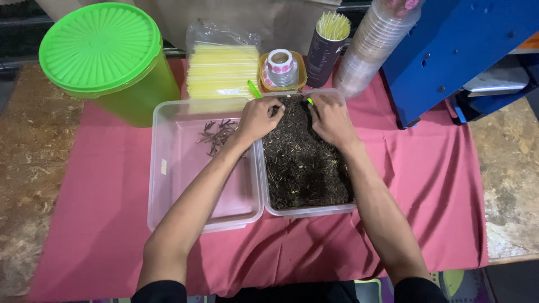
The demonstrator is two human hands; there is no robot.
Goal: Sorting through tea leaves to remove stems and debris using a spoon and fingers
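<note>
Dark dried leaves (303,163) | left hand (259,118) grip pinched in them | right hand (331,119) likewise

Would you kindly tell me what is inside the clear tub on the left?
The left tub holds only a small pile of dry twigs near its far end; the left forearm covers part of its floor.

A worn, mottled brown worktop (31,168) carries a pink cloth (426,185) across its centre, with a blue metal machine housing (449,50) at the far right edge and even overhead lighting.
</note>
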